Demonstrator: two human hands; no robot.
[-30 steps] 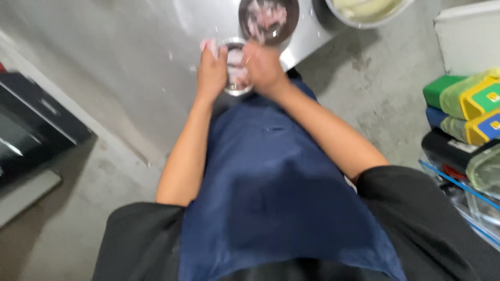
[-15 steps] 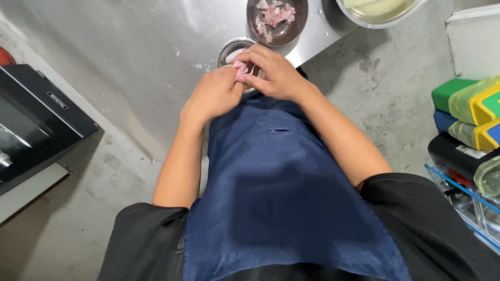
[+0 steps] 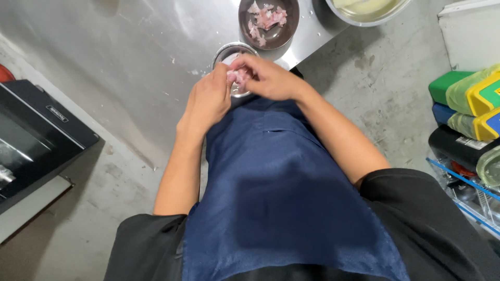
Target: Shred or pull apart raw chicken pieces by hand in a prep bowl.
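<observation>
My left hand (image 3: 208, 99) and my right hand (image 3: 268, 78) meet over a small steel bowl (image 3: 229, 53) at the near edge of a steel table (image 3: 130, 57). Between the fingertips of both hands is a small pink piece of raw meat (image 3: 237, 76). The bowl is partly hidden by my hands. Farther back stands a darker steel bowl (image 3: 276, 34) holding several pink meat pieces (image 3: 266, 16). I wear a blue apron.
A large steel bowl with pale contents (image 3: 367, 9) sits at the table's far corner. A black appliance (image 3: 36, 135) stands at the left. Coloured containers and wrapped packs (image 3: 471, 104) are stacked on a rack at the right. The floor is grey concrete (image 3: 385, 93).
My hands have let go of the small bowl, which now rests on the table, and have come together above it on a piece of meat.
</observation>
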